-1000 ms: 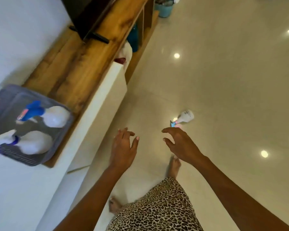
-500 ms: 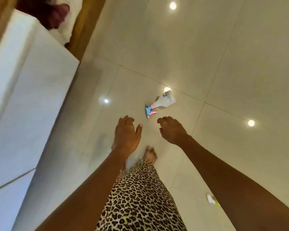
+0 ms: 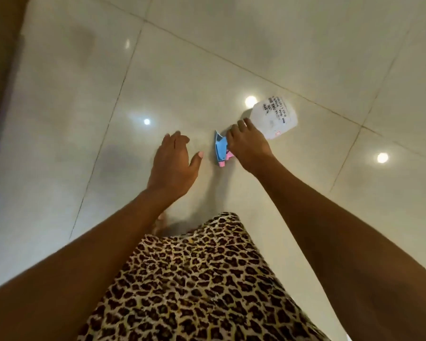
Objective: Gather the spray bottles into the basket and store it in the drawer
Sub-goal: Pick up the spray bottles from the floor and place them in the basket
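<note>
Bending over the glossy cream tiled floor (image 3: 231,57), we reach our right hand (image 3: 250,145) down onto the neck of a white translucent plastic spray bottle with a blue and pink trigger head (image 3: 276,118); the bottle lies on its side on the tiles, its printed body pointing away to the right and its trigger head just left of our knuckles; the fingers curl over the neck and touch it, yet whether they have fully closed around it we cannot tell, since the hand's back hides the underside; the bottle looks to be resting on the floor, not lifted; our left hand (image 3: 174,166) hovers just beside the trigger head, apart from it, fingers loosely spread and thumb out, holding nothing; our leopard-print fabric garment (image 3: 194,279) fills the lower middle of the view, and a dark wooden edge (image 3: 0,70) runs along the far left; neither the basket nor the drawer is in view, so we cannot say how many bottles are already gathered; we judge this bottle to be at the very start of its pick-up; what remains for it is the lift, the carry to the basket, and then the storing of the basket in the drawer.
</note>
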{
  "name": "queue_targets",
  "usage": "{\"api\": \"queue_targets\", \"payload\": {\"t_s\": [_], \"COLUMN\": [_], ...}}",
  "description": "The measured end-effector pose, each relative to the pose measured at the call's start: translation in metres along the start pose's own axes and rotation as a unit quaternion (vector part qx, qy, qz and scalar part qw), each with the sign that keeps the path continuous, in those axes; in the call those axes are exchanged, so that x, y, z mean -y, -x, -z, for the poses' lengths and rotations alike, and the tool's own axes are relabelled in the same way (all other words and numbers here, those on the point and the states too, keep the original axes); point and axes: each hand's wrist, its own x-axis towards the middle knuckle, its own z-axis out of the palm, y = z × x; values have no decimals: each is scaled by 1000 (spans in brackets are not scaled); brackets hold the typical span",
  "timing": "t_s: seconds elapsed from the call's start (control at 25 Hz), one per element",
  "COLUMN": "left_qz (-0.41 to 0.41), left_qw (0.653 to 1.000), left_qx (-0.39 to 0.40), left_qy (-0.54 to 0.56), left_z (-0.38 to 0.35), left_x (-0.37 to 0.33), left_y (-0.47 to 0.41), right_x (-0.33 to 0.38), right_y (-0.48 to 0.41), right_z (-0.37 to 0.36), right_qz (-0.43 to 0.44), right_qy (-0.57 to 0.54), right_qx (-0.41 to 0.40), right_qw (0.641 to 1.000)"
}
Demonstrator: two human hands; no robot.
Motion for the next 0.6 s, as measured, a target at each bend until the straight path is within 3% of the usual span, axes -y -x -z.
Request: {"api": "queue_targets", "payload": {"t_s": [0.2, 0.36, 0.44, 0.6], "left_qz": [14, 4, -5, -17], "left_qw": [1000, 1000, 999, 996], "left_qx": [6, -9, -15, -14], "left_qy": [4, 21, 37, 90], "left_z": [-9, 18, 46, 118], "left_x": [15, 1, -12, -47], "left_y": [-3, 13, 28, 66], "right_x": [-4, -16, -18, -14], "right_y": [-11, 16, 37, 83], "right_z": [-12, 19, 55, 160], "right_qz": [-1, -56, -119, -191], "right_qy": [-8, -131, -257, -478], "right_qx": [15, -30, -89, -182], "right_qw": [1000, 989, 955, 838]}}
